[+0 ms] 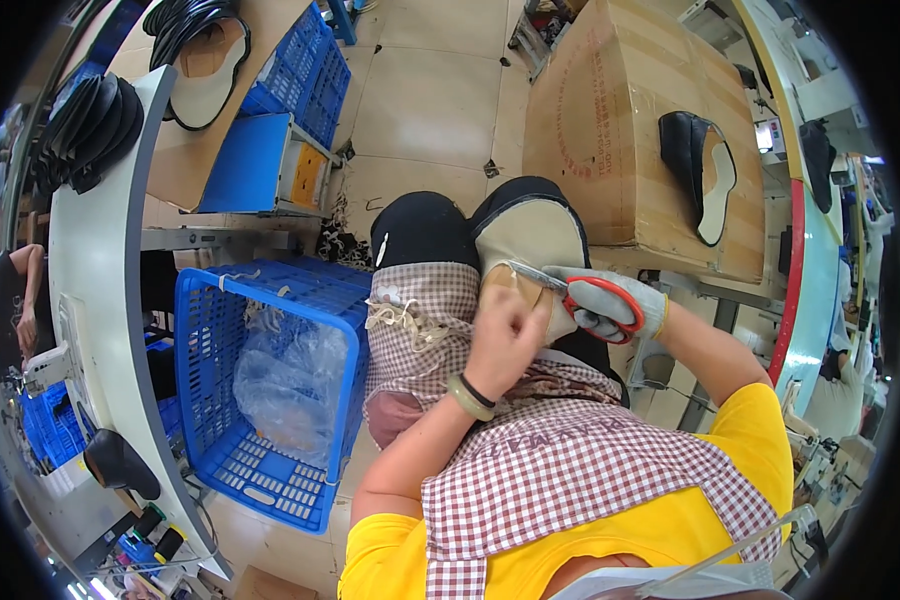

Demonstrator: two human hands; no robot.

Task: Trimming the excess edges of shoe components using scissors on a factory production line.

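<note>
Across my lap lies a shoe upper [536, 232] with a beige inner face and a dark edge. My left hand [510, 343] is bare, with a bangle and a dark band at the wrist; its fingers are closed in a pinch at the near part of the upper. My right hand [598, 303], in a grey-white glove, is closed round the red handles of a pair of scissors [632, 306]. Their blades point left, over the beige face and just beyond my left fingers. My left fingertips partly hide what they pinch.
Left of my legs a blue plastic crate [192, 370] lies open, with clear plastic film inside. A cardboard box [580, 130] at the far right carries a black shoe upper [686, 150]. Along the left runs a grey-white table [100, 270] with stacked black pieces [88, 130].
</note>
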